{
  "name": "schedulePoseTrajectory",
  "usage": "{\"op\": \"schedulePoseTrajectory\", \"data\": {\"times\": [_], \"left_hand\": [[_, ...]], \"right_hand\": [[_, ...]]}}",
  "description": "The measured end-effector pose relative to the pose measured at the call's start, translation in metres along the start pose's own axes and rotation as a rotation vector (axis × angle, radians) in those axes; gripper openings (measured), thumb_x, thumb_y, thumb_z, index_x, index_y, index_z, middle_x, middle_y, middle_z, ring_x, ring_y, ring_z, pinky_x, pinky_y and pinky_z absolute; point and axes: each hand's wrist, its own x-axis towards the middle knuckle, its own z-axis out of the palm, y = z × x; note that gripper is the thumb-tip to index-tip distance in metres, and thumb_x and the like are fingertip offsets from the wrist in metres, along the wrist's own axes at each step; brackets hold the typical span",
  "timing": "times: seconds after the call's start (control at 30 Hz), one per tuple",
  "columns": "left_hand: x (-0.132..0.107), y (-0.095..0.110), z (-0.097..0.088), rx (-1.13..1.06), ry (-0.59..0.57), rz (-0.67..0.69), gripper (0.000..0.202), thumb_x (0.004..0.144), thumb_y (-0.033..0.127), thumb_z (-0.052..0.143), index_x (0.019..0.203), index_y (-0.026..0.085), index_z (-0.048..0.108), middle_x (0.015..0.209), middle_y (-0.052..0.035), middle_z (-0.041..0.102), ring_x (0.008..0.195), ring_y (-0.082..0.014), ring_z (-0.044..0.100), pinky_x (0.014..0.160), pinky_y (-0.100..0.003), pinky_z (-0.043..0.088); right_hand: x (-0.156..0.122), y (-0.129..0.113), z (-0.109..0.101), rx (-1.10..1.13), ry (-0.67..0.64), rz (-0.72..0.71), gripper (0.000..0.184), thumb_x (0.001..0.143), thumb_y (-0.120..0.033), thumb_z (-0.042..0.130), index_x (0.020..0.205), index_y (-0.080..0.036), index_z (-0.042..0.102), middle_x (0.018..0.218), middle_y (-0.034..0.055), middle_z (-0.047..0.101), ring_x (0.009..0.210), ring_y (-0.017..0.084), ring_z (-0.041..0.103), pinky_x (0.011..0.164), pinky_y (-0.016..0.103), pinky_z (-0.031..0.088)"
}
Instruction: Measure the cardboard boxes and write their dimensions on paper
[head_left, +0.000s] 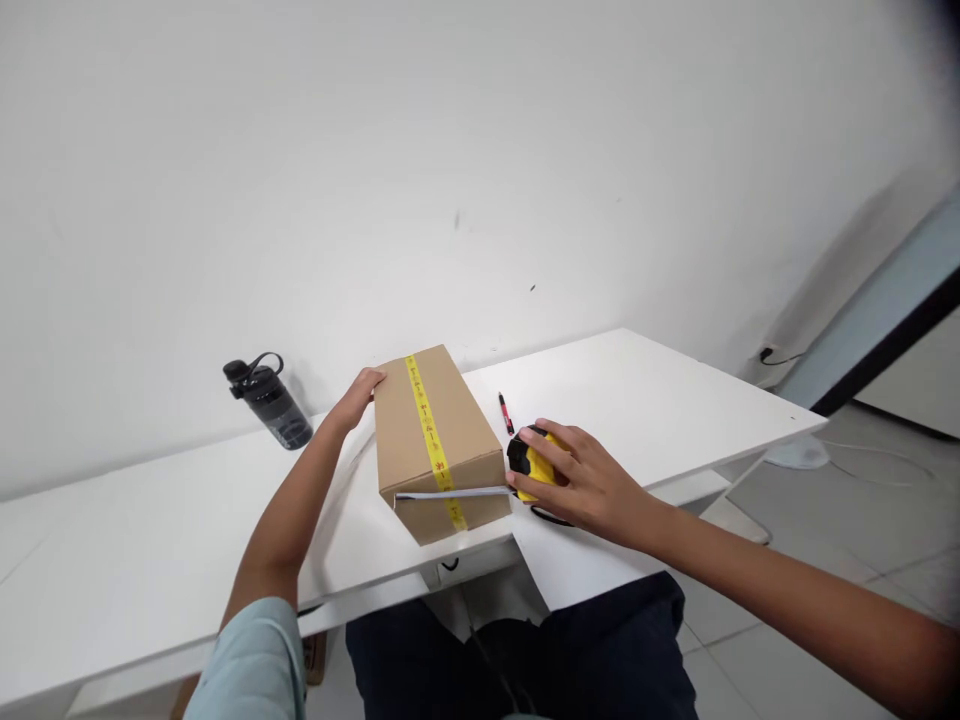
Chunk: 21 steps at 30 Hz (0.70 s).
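A brown cardboard box (439,430) sealed with a strip of yellow printed tape lies lengthwise on the white table (150,540). My left hand (358,396) rests against the box's far left corner, fingers curled onto its top edge. My right hand (581,478) is wrapped round a yellow and black tape measure (531,462) just right of the box's near end. The measure's blade (452,493) is pulled out and runs leftward along the top edge of the box's near face.
A dark drinking bottle (268,401) lies on its side at the back left by the wall. A red and black pen (506,412) lies behind the tape measure. The table's front edge has a notch above my lap. Cables and a wall socket (766,354) are at right.
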Motion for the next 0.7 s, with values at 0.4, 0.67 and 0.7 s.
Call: {"op": "schedulePoseTrajectory", "data": {"times": [0.4,0.67,0.7], "left_hand": [[-0.200,-0.014,-0.078,0.042,0.504,-0.183,0.073,0.083,0.086,0.061,0.120,0.023,0.061,0.136,-0.0121,0.067,0.133,-0.0335,0.059,0.117,-0.052,0.042],[-0.234,-0.004,-0.060,0.021,0.461,-0.040,0.069,0.089,0.083,0.061,0.124,0.024,0.067,0.103,-0.0048,0.070,0.104,-0.0252,0.066,0.104,-0.045,0.051],[-0.235,-0.003,-0.059,0.013,0.463,-0.014,0.068,0.090,0.083,0.061,0.123,0.023,0.068,0.094,-0.0030,0.068,0.096,-0.0237,0.066,0.100,-0.044,0.052]], "right_hand": [[0.032,0.005,0.031,0.212,0.088,0.080,0.052,0.089,-0.020,0.083,0.138,-0.023,0.064,0.156,0.0222,0.051,0.140,0.043,0.054,0.097,0.060,0.063],[0.046,0.040,0.038,0.030,0.110,0.087,0.048,0.090,-0.026,0.084,0.134,-0.027,0.066,0.154,0.0209,0.054,0.133,0.044,0.060,0.089,0.054,0.063],[0.050,0.047,0.037,-0.020,0.130,0.049,0.048,0.089,-0.026,0.085,0.133,-0.028,0.067,0.154,0.0199,0.054,0.134,0.044,0.060,0.088,0.053,0.062]]}}
